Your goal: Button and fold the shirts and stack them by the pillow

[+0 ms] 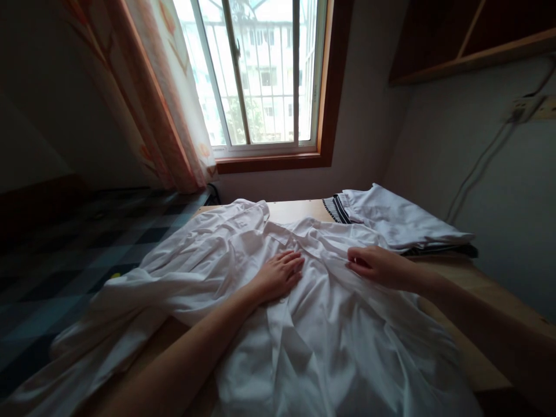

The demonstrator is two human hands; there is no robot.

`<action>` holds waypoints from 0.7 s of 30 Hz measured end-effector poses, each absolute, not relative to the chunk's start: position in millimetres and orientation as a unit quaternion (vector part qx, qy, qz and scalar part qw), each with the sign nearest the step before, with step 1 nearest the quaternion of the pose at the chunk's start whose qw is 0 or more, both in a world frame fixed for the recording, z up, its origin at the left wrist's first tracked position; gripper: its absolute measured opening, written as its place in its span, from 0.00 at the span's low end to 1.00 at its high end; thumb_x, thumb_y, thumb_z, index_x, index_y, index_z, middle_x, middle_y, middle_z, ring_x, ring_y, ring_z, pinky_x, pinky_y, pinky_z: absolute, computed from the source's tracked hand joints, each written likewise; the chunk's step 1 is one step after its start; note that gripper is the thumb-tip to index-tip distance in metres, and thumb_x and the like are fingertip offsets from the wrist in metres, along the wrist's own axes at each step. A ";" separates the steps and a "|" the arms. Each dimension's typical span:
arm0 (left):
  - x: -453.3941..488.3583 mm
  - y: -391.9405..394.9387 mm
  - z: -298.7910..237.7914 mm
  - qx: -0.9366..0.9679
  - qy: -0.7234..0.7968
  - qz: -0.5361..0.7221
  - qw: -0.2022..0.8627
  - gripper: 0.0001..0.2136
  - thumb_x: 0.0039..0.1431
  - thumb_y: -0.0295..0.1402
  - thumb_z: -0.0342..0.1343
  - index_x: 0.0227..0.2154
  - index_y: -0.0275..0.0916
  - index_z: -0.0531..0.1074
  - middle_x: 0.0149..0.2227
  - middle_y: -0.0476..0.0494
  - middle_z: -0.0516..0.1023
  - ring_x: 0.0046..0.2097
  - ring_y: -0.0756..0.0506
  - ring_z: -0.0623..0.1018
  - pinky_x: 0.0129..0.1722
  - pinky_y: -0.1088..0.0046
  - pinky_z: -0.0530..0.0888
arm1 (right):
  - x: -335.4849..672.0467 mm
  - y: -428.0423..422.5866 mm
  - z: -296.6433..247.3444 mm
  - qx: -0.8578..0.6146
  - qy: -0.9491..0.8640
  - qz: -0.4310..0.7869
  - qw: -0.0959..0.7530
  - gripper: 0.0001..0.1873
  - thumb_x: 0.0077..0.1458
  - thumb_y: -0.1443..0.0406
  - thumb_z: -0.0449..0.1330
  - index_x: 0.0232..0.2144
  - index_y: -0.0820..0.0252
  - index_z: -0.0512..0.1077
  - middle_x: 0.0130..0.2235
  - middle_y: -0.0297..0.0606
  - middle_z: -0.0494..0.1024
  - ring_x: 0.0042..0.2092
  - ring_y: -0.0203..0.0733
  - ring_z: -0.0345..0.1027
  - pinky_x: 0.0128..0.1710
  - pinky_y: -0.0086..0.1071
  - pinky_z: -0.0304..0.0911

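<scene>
A white long-sleeved shirt (304,336) lies spread and wrinkled over a wooden table, its collar toward the window. One sleeve trails off to the lower left. My left hand (280,275) rests flat on the shirt's front, just below the collar, with its fingers stretched out. Over the right side of the shirt, my right hand (371,266) has its fingers curled in, closed on the fabric near the shoulder. The thumb and fingertips of that hand are partly in shadow.
Folded white clothes (399,217) with dark striped edges lie at the table's back right. A bed with a checked cover (143,231) stands to the left. Behind are a barred window (264,75) and an orange-patterned curtain (160,104). The wooden table (460,278) shows at right.
</scene>
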State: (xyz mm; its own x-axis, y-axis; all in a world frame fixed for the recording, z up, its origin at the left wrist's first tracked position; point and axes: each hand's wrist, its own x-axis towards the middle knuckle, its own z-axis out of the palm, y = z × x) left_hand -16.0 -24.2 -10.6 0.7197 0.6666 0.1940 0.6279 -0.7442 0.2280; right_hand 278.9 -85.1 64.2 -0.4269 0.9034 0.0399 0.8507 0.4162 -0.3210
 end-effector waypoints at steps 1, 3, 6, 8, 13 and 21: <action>-14.9 -24.1 -11.1 0.923 0.356 0.127 0.074 0.21 0.69 0.41 0.46 0.60 0.41 0.68 0.64 0.41 0.68 0.66 0.40 0.64 0.67 0.56 0.60 | 276.2 -84.9 72.6 -0.523 -0.831 0.133 0.133 0.13 0.61 0.58 0.51 0.28 0.58 0.68 0.26 0.35 0.72 0.28 0.37 0.63 0.29 0.30 0.51; -12.6 -23.4 -10.3 0.920 0.363 0.126 0.076 0.21 0.69 0.41 0.46 0.61 0.41 0.68 0.64 0.42 0.67 0.67 0.40 0.63 0.67 0.57 0.58 | 268.0 -84.2 89.0 -0.531 -0.814 0.139 0.191 0.15 0.61 0.57 0.51 0.28 0.59 0.68 0.25 0.34 0.71 0.28 0.37 0.62 0.29 0.30 0.52; -11.5 -21.1 -9.6 0.917 0.364 0.136 0.091 0.21 0.68 0.41 0.48 0.60 0.41 0.69 0.64 0.41 0.69 0.66 0.40 0.64 0.67 0.57 0.59 | 246.4 -83.7 100.9 -0.535 -0.792 0.156 0.249 0.16 0.61 0.58 0.50 0.26 0.59 0.68 0.25 0.34 0.71 0.28 0.37 0.63 0.29 0.29 0.52; -12.9 -18.3 -11.6 0.909 0.367 0.160 0.113 0.19 0.68 0.39 0.48 0.58 0.40 0.70 0.61 0.40 0.71 0.64 0.40 0.67 0.66 0.57 0.61 | 227.0 -85.9 94.4 -0.526 -0.792 0.184 0.251 0.16 0.61 0.59 0.50 0.26 0.60 0.69 0.27 0.35 0.73 0.29 0.37 0.64 0.29 0.29 0.53; -19.2 -14.5 -16.3 0.848 0.410 0.307 0.136 0.22 0.67 0.32 0.46 0.63 0.38 0.63 0.61 0.36 0.70 0.62 0.41 0.70 0.62 0.57 0.67 | 184.0 -100.5 49.1 -0.498 -0.837 0.187 0.130 0.10 0.60 0.68 0.53 0.36 0.63 0.75 0.36 0.45 0.80 0.36 0.42 0.71 0.35 0.30 0.58; -9.0 -20.4 -7.7 0.940 0.241 0.215 0.112 0.23 0.62 0.22 0.48 0.58 0.44 0.70 0.60 0.43 0.73 0.61 0.44 0.71 0.62 0.63 0.68 | 199.2 -93.3 55.3 -0.440 -0.855 0.251 0.111 0.17 0.65 0.60 0.51 0.33 0.61 0.76 0.33 0.41 0.80 0.33 0.41 0.72 0.33 0.30 0.60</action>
